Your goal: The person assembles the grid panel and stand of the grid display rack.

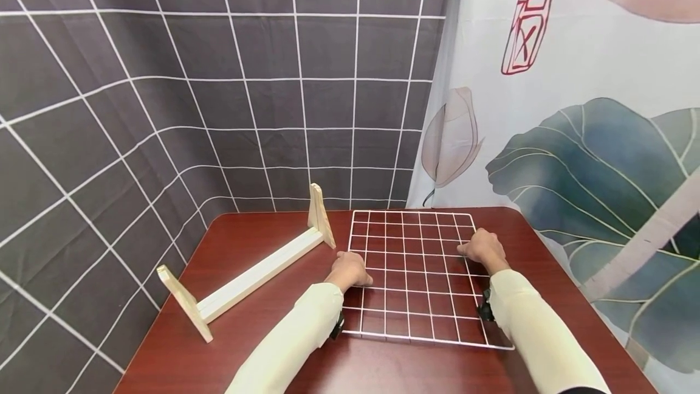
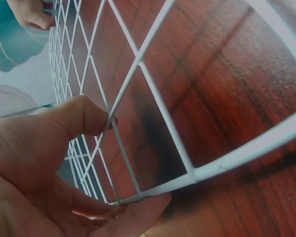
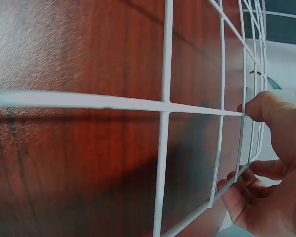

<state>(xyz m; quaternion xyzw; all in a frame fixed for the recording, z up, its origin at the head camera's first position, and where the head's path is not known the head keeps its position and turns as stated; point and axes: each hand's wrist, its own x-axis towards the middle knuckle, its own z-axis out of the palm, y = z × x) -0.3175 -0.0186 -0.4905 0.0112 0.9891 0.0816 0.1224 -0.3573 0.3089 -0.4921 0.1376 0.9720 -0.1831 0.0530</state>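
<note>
A white wire grid panel (image 1: 404,272) lies nearly flat over the table, a hand at each long side. My left hand (image 1: 350,269) grips its left edge; in the left wrist view the thumb (image 2: 86,116) reaches over the wires while the fingers (image 2: 143,212) curl under the edge rod. My right hand (image 1: 485,248) holds the right edge, farther back than the left. In the right wrist view its thumb (image 3: 266,106) rests on a wire and the fingertips (image 3: 234,197) bend round the outer rod. Shadows of the wires fall on the wood beneath.
Left of the panel, a pale wooden stand (image 1: 262,275) with two upright end pieces lies across the reddish-brown table (image 1: 262,357). A dark grid-patterned curtain (image 1: 262,102) hangs behind and to the left. A white curtain with painted leaves (image 1: 590,163) hangs on the right.
</note>
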